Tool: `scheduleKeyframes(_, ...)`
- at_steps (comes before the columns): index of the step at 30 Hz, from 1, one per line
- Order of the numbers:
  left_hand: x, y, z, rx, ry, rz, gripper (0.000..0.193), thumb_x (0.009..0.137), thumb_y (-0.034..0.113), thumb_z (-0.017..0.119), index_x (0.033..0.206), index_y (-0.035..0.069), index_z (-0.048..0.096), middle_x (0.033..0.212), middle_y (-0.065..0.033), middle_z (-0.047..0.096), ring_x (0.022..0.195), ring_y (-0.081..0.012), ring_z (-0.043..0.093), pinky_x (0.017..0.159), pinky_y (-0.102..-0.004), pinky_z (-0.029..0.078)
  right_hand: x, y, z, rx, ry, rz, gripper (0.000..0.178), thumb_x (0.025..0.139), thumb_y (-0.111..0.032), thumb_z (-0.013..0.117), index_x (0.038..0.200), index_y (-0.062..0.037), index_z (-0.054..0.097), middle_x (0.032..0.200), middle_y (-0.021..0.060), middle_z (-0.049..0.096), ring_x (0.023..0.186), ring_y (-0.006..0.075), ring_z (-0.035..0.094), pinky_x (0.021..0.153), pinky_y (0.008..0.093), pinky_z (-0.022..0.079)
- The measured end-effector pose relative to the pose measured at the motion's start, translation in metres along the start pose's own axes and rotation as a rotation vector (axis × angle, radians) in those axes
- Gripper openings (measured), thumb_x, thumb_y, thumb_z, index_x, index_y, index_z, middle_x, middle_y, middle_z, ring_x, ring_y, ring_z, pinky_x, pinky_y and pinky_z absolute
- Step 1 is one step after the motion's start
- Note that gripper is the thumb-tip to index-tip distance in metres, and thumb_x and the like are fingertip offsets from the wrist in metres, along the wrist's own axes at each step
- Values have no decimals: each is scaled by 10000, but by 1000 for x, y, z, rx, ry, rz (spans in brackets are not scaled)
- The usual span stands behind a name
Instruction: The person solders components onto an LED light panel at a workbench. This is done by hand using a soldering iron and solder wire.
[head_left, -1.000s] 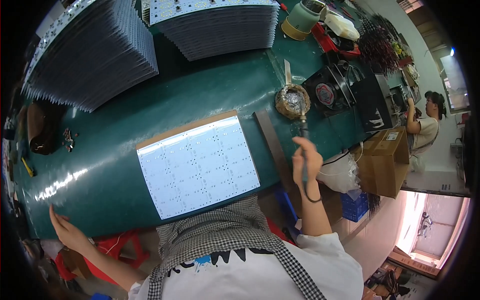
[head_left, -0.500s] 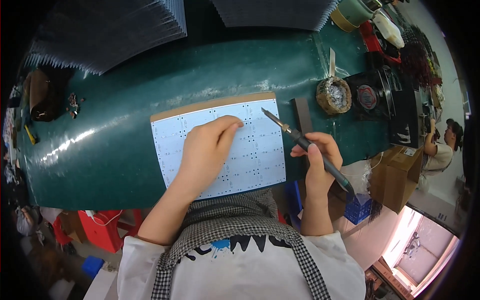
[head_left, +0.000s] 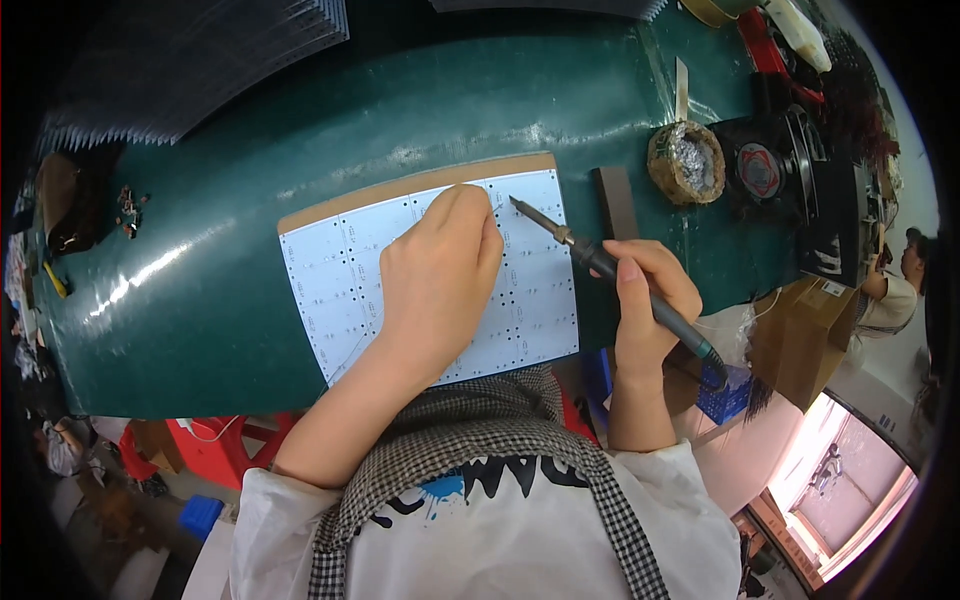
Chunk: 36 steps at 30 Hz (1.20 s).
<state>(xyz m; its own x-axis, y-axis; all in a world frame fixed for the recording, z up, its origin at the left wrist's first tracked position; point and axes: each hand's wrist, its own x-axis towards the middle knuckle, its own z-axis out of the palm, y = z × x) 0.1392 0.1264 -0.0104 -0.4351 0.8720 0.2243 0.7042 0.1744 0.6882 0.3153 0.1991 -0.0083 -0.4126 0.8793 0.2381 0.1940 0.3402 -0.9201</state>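
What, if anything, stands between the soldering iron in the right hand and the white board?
Nothing visible. The soldering iron in the right hand has its tip over the upper right of the white board; the left hand is left of the tip. Contact is unclear.

one left hand (head_left: 440, 270) and one right hand (head_left: 655, 300), two in all; one soldering iron (head_left: 597, 258); one white dotted panel (head_left: 540, 290); one dark bar (head_left: 615, 203); one round foil-lined pot (head_left: 664, 165); two stacks of thin sheets (head_left: 200, 65), partly shown.

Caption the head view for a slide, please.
Right hand holds a soldering iron over a white circuit panel on a green table, the left hand close by.
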Motion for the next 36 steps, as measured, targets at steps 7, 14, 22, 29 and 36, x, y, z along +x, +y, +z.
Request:
scheduleKeyframes(7, 3, -2, 4, 3, 1, -47, 73, 791, 18, 603, 803, 20, 531, 755, -106, 592, 599, -288, 595, 513, -368, 464, 4, -3, 6, -10, 20, 1, 119, 783, 3, 624, 879, 48, 678, 781, 115, 658, 652, 146, 603, 595, 233, 468)
scheduleKeyframes(14, 4, -2, 7, 30, 28, -21, 73, 798, 24, 606, 804, 18, 533, 754, -107, 593, 614, -291, 603, 514, -377, 468, 5, -4, 5, -15, -11, -11, 130, 769, 10, 638, 889, 41, 680, 789, 117, 658, 661, 152, 610, 597, 238, 472)
scheduleKeyframes(22, 5, -1, 9, 64, 37, -6, 76, 792, 22, 611, 800, 15, 536, 792, -104, 597, 624, -294, 608, 508, -380, 470, 5, -2, 4, -15, -34, -35, 137, 770, 12, 641, 899, 37, 681, 813, 120, 657, 674, 155, 612, 605, 240, 476)
scheduleKeyframes(29, 5, -1, 8, 63, 11, -13, 64, 786, 19, 616, 817, 5, 561, 853, -104, 613, 654, -296, 620, 529, -381, 486, 4, -6, 2, -6, -50, 14, 139, 769, 6, 642, 899, 40, 679, 811, 120, 656, 682, 159, 617, 609, 242, 478)
scheduleKeyframes(36, 2, -2, 7, 73, -24, -11, 60, 790, 18, 619, 843, -9, 616, 948, -99, 628, 759, -278, 643, 615, -364, 518, 0, -8, 1, -15, -45, 19, 139, 765, 2, 640, 892, 42, 678, 797, 125, 657, 685, 170, 620, 618, 251, 481)
